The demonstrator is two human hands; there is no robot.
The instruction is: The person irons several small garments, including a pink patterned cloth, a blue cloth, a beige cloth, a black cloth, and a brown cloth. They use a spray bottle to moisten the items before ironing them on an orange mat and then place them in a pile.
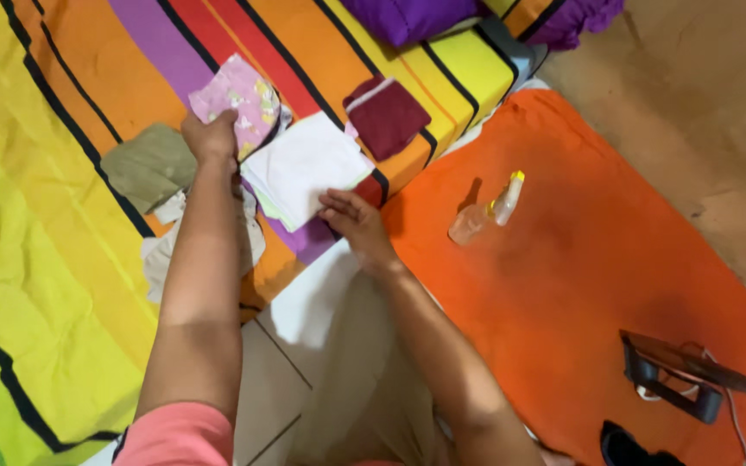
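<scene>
My left hand (pixel 211 135) is closed on a pink patterned cloth (pixel 239 93) and holds it up over the striped bed cover (pixel 53 198). My right hand (pixel 354 223) lies flat on the near edge of a folded white cloth (pixel 304 164) at the bed's edge, on top of other folded pieces. A folded maroon cloth (pixel 385 116) rests just beyond it. An olive cloth (pixel 150 166) and a pale crumpled cloth (pixel 162 250) lie by my left forearm.
An orange towel (pixel 597 259) is spread on the floor to the right, with a small clear spray bottle (pixel 487 209) lying on it. A dark iron (pixel 679 373) with its cord sits at the towel's near right. Purple pillows (pixel 416 17) lie at the top.
</scene>
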